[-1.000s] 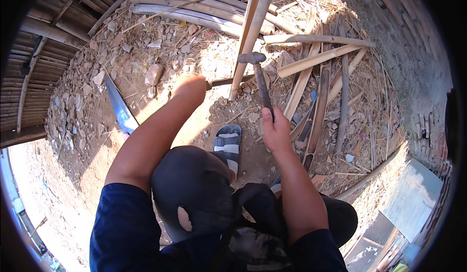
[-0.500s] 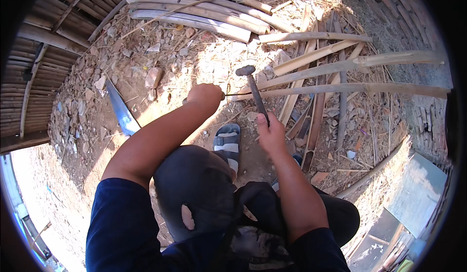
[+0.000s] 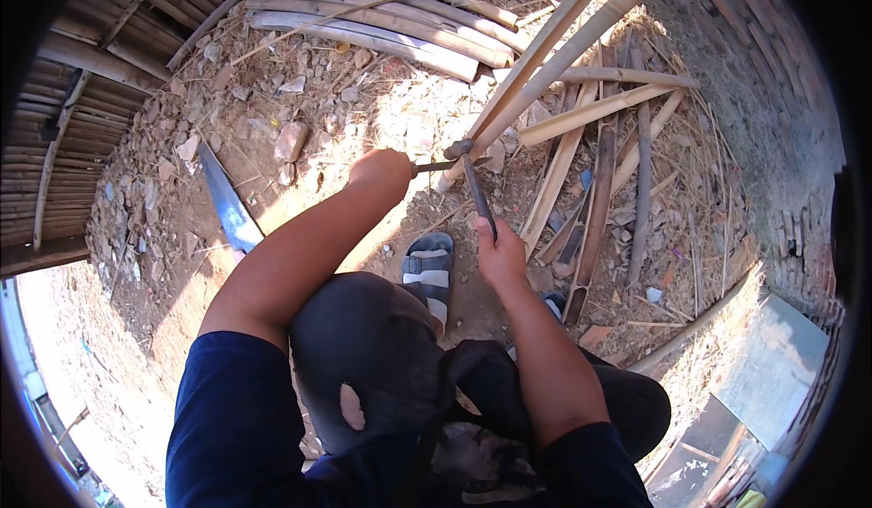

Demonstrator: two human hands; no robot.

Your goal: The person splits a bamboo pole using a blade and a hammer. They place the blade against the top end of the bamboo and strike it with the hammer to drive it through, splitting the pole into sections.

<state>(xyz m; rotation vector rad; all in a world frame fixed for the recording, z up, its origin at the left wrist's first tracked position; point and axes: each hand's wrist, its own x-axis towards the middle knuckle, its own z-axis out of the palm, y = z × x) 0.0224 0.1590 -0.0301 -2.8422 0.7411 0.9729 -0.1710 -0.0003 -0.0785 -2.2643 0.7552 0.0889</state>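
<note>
My left hand point(image 3: 381, 172) is closed around the handle of a dark-bladed knife point(image 3: 432, 168), whose blade points right and lies across the lower end of a split bamboo pole point(image 3: 565, 61). From that end the pole's two halves slant up and to the right, with a narrow gap between them. In my right hand point(image 3: 501, 255) is a hammer point(image 3: 479, 197), gripped low on its dark handle. Its head meets the knife blade beside the bamboo, or sits just over it; I cannot tell which. The hammer head hides part of the blade.
A handsaw point(image 3: 227, 201) lies on stony ground to the left. Several bamboo poles point(image 3: 381, 37) are stacked at the far side, with split strips point(image 3: 592, 208) strewn at the right. A brick wall point(image 3: 772, 144) bounds the right. My sandalled foot point(image 3: 429, 272) is below the hands.
The split bamboo has swung from lying nearly level at the right to slanting steeply upward. The hammer head has come down onto or close to the knife blade. My left hand has barely moved.
</note>
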